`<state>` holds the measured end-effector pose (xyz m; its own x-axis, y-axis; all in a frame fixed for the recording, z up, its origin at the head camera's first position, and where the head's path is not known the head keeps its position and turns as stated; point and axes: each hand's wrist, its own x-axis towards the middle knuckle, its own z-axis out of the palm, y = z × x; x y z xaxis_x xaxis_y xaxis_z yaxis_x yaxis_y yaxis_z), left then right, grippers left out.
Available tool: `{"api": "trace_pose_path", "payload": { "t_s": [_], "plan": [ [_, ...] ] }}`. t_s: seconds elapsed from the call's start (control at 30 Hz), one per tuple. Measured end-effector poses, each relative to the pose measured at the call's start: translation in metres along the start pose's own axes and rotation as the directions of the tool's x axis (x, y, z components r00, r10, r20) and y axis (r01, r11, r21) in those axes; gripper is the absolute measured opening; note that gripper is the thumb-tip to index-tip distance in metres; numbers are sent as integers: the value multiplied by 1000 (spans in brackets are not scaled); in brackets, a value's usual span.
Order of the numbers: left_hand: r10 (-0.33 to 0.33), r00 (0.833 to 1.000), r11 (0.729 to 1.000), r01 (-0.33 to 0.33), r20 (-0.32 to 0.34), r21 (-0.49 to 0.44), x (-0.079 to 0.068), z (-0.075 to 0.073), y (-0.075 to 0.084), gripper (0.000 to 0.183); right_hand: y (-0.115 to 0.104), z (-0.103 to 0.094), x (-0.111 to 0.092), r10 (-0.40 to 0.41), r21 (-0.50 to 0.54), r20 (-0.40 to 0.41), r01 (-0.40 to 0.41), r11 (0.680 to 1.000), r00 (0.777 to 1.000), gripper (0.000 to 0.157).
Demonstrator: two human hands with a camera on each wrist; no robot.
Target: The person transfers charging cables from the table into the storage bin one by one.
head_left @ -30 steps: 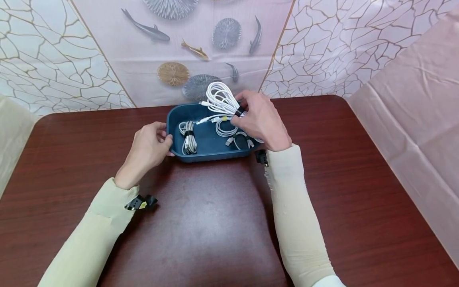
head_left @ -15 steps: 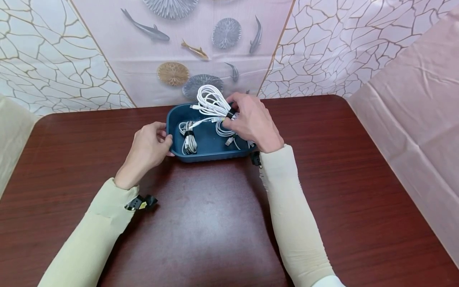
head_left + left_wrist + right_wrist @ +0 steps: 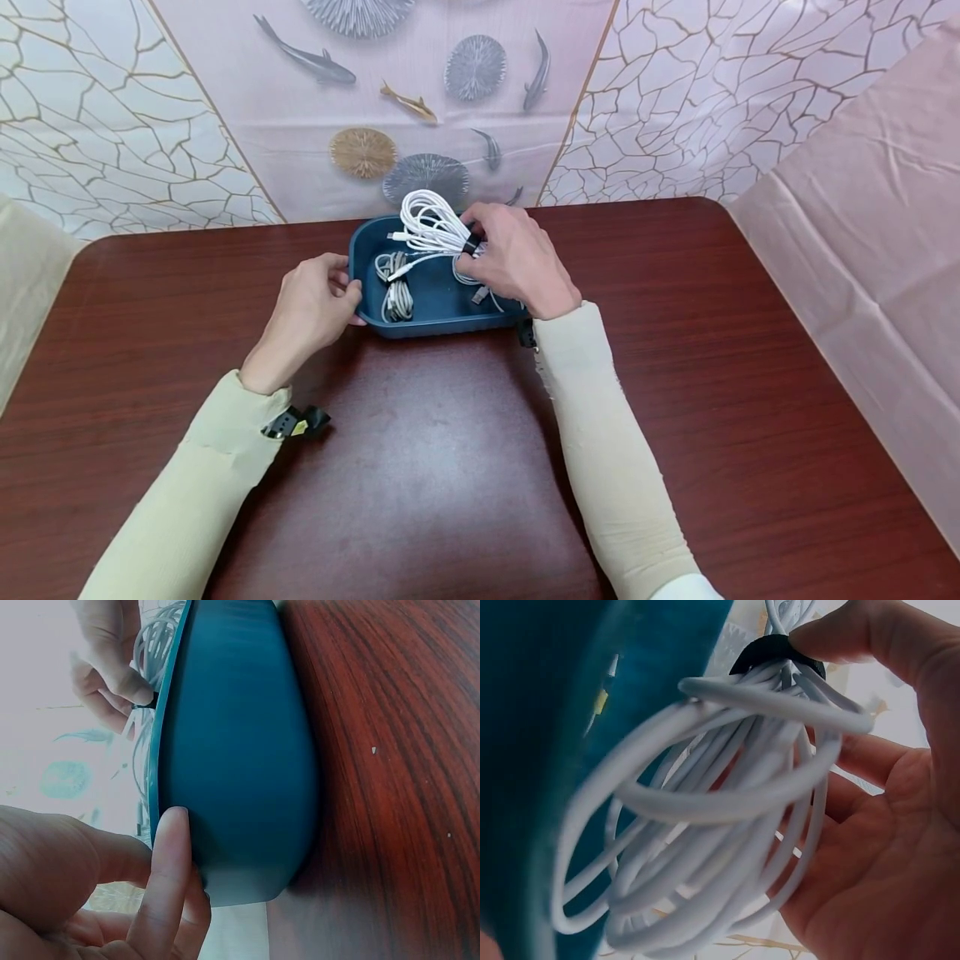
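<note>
Above a dark blue plastic bin (image 3: 450,327), my right hand (image 3: 517,258) pinches a coiled white charging cable (image 3: 431,221) at its black strap (image 3: 776,652). The cable's loops fan out on both sides of the strap, and one plug end dangles over a smaller tied cable bundle (image 3: 400,302) in the bin's left part. My left hand (image 3: 311,308) grips the bin's left end at the rim; one finger lies along the outer wall (image 3: 240,750) in the left wrist view. Another cable with a USB plug (image 3: 481,294) lies in the bin's right part, partly hidden by my right hand.
The bin stands near the back edge of a dark red-brown wooden table (image 3: 420,467). Behind it hangs a patterned cloth (image 3: 300,150) with fish and round shapes. A plain pinkish cloth (image 3: 862,250) borders the table on the right.
My right hand has moved left and slightly down with the white cable, bringing the dangling plug over the left bundle. My left hand and the bin have stayed put.
</note>
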<state>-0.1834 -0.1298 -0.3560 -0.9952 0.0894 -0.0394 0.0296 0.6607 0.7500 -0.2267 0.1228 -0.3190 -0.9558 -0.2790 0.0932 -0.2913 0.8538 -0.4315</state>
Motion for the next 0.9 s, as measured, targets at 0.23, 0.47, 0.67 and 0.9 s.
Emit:
{"api": "trace_pose_path", "payload": {
  "t_s": [0.23,0.47,0.67,0.9],
  "plan": [
    [1,1000,1000,-1,3,-3,1,0,0,42,3,7,2,-15,-15,34,16,1000,999,42],
    [-1,1000,1000,1,5,-6,1,0,0,44,7,11,4,5,-2,75,-5,1000,997,38],
    [-1,1000,1000,1,2,-3,1,0,-1,43,9,15,7,32,-2,139,-32,999,990,36],
    [-3,1000,1000,3,4,-9,1,0,0,43,13,23,10,49,2,168,-50,999,984,33]
  ]
}}
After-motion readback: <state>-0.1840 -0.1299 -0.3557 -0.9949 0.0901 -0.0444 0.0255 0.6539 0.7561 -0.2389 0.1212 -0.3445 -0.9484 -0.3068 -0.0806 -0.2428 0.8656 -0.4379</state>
